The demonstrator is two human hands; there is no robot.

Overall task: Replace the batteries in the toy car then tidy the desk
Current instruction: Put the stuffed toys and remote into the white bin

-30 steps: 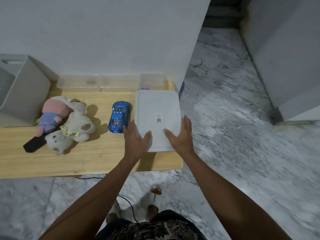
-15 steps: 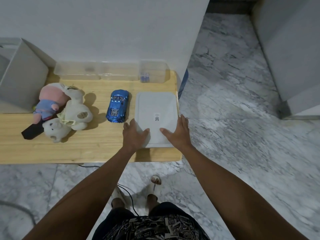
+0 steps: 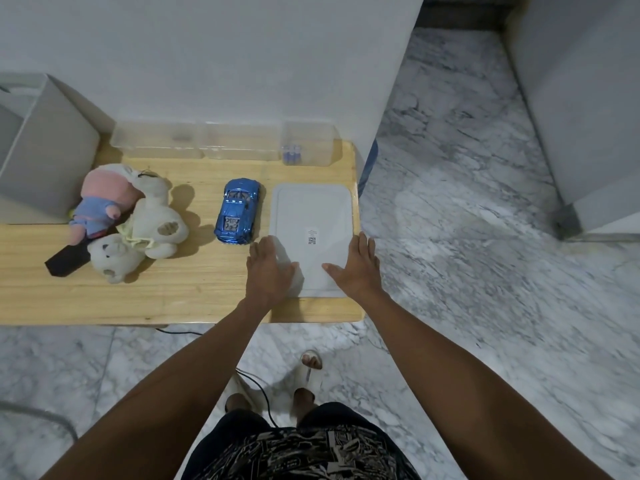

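Both hands flat, fingers straight: left hand (image 3: 268, 271) and right hand (image 3: 358, 266) press the tray (image 3: 311, 216) at the desk's (image 3: 173, 299) right edge. Toy car (image 3: 238, 210), long axis front-to-back, sits just left of the tray, nearer the left hand.

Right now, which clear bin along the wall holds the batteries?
The rightmost clear bin, behind the white lid; blue batteries stand inside.

white tray (image 3: 311, 216) set down, pushed further onto desk (image 3: 194, 292)
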